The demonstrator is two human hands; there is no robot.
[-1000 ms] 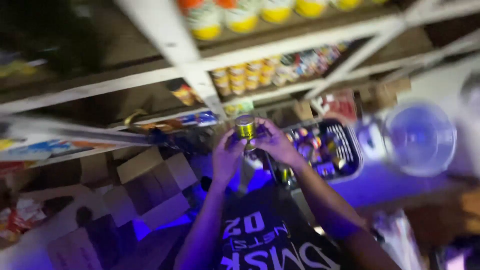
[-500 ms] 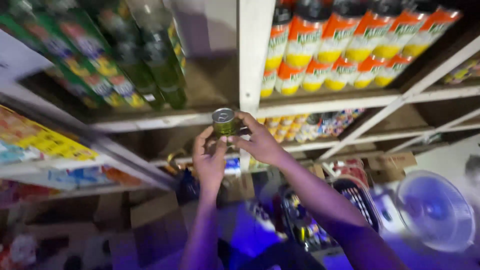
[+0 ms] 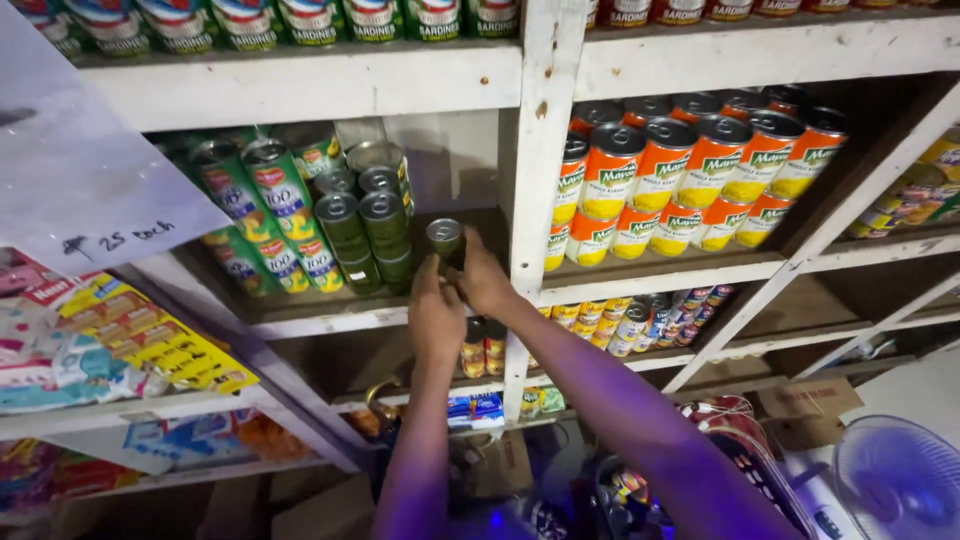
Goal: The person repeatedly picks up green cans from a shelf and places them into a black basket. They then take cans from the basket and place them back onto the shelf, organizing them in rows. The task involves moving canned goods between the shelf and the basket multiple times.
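Both hands are raised to a white wooden shelf [image 3: 330, 312]. My left hand [image 3: 436, 318] and my right hand [image 3: 482, 278] together hold a small green tin can [image 3: 443, 241] upright, just above the shelf board. It sits right of a stack of similar green tin cans [image 3: 372, 228], with taller green-labelled cans [image 3: 262, 215] further left. The can's lower half is hidden behind my fingers.
A white upright post [image 3: 532, 190] divides the shelf; orange-labelled cans [image 3: 682, 170] fill the bay on the right. More cans line the shelf above [image 3: 300, 20] and below [image 3: 630, 322]. Packets [image 3: 130, 330] lie at the left, a fan [image 3: 898, 480] at the bottom right.
The view has swung upward and closer to the shelves. Both hands have carried the can up from chest height into the shelf bay beside the green cans.
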